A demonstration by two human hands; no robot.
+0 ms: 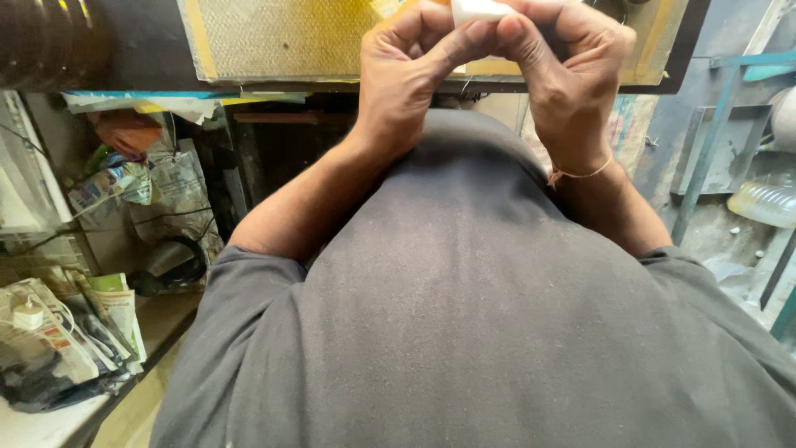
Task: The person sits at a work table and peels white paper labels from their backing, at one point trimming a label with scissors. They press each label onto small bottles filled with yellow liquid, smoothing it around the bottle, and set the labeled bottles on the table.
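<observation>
Left grip [404, 70]: I see fingers curled, pinching the white piece [479, 10].
Right grip [564, 75]: closed on the same piece.
Piece: between both thumbs, above the yellow desk [274, 37].

White piece [479, 10] pinched between my left hand [406, 79] and right hand [564, 79]; plain, no marking I can make out. Thin orange-tan thread [580, 174] round my right wrist. My shirt [464, 315] dark grey, flecked with pale dust. Work board [282, 37] ahead: yellow border, tan woven-mesh face, black frame around it. Shelf at my left: crumpled newsprint bags [166, 187], grey and white with patches of colour; a white plug [27, 315] on a printed packet. At my right, teal metal frame [705, 158], clear yellowish plastic bottle [767, 203].
</observation>
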